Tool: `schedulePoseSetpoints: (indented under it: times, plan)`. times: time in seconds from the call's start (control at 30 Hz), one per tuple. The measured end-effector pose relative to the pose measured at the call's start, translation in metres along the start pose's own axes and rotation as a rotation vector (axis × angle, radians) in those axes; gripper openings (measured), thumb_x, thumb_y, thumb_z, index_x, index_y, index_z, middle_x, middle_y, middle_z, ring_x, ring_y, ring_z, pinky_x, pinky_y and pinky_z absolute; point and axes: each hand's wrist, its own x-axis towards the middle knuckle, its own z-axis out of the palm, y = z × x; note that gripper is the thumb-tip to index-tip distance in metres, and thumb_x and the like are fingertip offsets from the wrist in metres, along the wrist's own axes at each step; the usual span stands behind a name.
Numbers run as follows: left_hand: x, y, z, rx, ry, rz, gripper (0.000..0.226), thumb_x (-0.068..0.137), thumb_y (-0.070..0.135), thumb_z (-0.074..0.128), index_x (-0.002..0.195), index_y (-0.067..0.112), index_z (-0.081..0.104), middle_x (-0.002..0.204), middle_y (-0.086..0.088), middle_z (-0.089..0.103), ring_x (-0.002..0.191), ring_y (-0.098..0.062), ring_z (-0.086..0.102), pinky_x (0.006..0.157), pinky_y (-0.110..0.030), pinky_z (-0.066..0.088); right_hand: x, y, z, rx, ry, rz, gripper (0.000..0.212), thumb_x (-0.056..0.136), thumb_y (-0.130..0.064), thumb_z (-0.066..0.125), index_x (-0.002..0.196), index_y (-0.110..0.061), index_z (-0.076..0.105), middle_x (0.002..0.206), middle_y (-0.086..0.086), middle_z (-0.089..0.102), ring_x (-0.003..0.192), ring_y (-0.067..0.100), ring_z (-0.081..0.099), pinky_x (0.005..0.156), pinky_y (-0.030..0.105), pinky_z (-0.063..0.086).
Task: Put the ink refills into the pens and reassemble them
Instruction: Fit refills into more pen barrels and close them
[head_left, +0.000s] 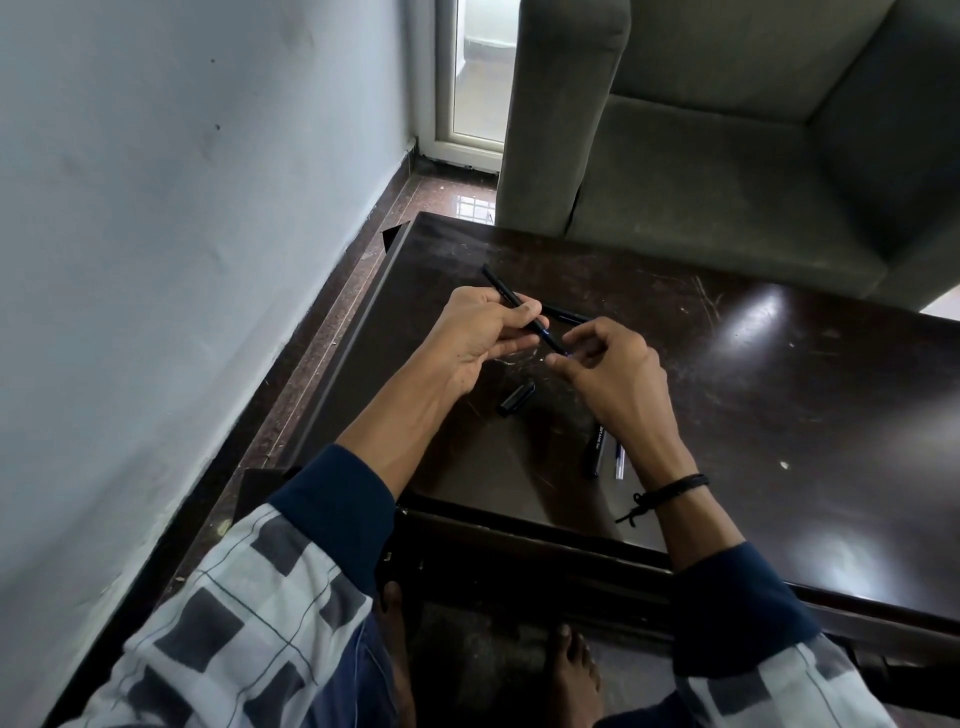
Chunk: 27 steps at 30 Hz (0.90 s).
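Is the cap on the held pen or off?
Off: a black cap lies loose on the table; the left hand holds the pen, the right hand pinches its lower end.

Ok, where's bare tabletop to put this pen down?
Widest bare patch: the table right of the right hand, up to the sofa. Smaller one at the far left corner, beyond the left hand. Crowded: around the held pen, cap between the wrists, loose pens by the right wrist.
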Motion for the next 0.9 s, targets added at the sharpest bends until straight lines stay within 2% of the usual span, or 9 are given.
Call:
schedulePoseSetpoints:
  times: [0.1, 0.23, 0.33, 0.47, 0.63, 0.73, 0.9]
  plan:
    - [0.0003, -0.0009, 0.0009, 0.004, 0.001, -0.005, 0.006, 0.092, 0.002, 0.07, 0.098, 0.002, 0.072, 0.095, -0.016, 0.078, 0.093, -0.025, 0.077, 0.079, -0.031, 0.062, 0.0003, 0.0005, -0.0005, -0.016, 0.007, 0.013, 0.013, 0.09, -0.032, 0.077, 0.099, -0.025, 0.071, 0.089, -0.011, 0.068, 0.083, 0.008, 0.066, 0.072, 0.032, 0.055]
    - [0.0006, -0.0008, 0.0009, -0.006, 0.006, -0.01, 0.007, 0.092, 0.002, 0.07, 0.098, 0.001, 0.072, 0.094, -0.016, 0.078, 0.092, -0.025, 0.077, 0.076, -0.029, 0.062, -0.0004, -0.0002, -0.0007, -0.023, -0.018, 0.007, 0.014, 0.097, -0.032, 0.069, 0.107, -0.023, 0.075, 0.095, -0.007, 0.071, 0.088, 0.012, 0.067, 0.079, 0.036, 0.057]
    - [0.0002, -0.0004, 0.0007, -0.008, 0.007, -0.006, 0.009, 0.092, 0.002, 0.07, 0.101, -0.001, 0.072, 0.094, -0.017, 0.077, 0.092, -0.025, 0.077, 0.077, -0.029, 0.062, -0.0009, -0.0011, -0.0006, -0.016, -0.019, -0.01, 0.019, 0.093, -0.036, 0.074, 0.109, -0.026, 0.072, 0.096, -0.01, 0.07, 0.087, 0.01, 0.066, 0.077, 0.034, 0.056]
    - [-0.0002, -0.0008, 0.0017, -0.001, -0.002, -0.008, 0.006, 0.092, 0.002, 0.07, 0.097, 0.001, 0.072, 0.09, -0.015, 0.078, 0.092, -0.024, 0.077, 0.078, -0.029, 0.062, -0.0004, -0.0011, -0.0009, -0.016, -0.001, 0.01, 0.014, 0.09, -0.033, 0.078, 0.099, -0.025, 0.07, 0.086, -0.012, 0.066, 0.082, 0.008, 0.065, 0.072, 0.032, 0.054]
    - [-0.0006, -0.0006, 0.0014, -0.003, 0.0, -0.009, 0.006, 0.092, 0.002, 0.07, 0.098, 0.001, 0.072, 0.092, -0.016, 0.077, 0.091, -0.023, 0.077, 0.077, -0.028, 0.062, -0.0003, -0.001, 0.0007, -0.01, -0.024, 0.006, 0.012, 0.096, -0.033, 0.071, 0.104, -0.025, 0.073, 0.092, -0.009, 0.07, 0.087, 0.013, 0.067, 0.08, 0.04, 0.059]
    - [-0.0012, 0.001, 0.0002, -0.009, 0.001, -0.011, 0.008, 0.092, 0.002, 0.069, 0.1, -0.001, 0.072, 0.095, -0.017, 0.077, 0.093, -0.024, 0.077, 0.078, -0.029, 0.063, -0.0006, -0.0014, 0.0016, -0.013, -0.027, -0.009, 0.017, 0.092, -0.035, 0.075, 0.107, -0.026, 0.07, 0.09, -0.012, 0.067, 0.085, 0.009, 0.065, 0.076, 0.035, 0.056]
    - [-0.0016, 0.001, 0.0015, -0.011, -0.003, -0.013, 0.008, 0.092, 0.001, 0.069, 0.099, -0.001, 0.071, 0.092, -0.016, 0.077, 0.088, -0.022, 0.077, 0.076, -0.028, 0.063, 0.0013, -0.0002, 0.0005, -0.025, -0.022, 0.021, 0.01, 0.095, -0.032, 0.072, 0.102, -0.025, 0.073, 0.088, -0.01, 0.069, 0.084, 0.012, 0.067, 0.073, 0.034, 0.055]
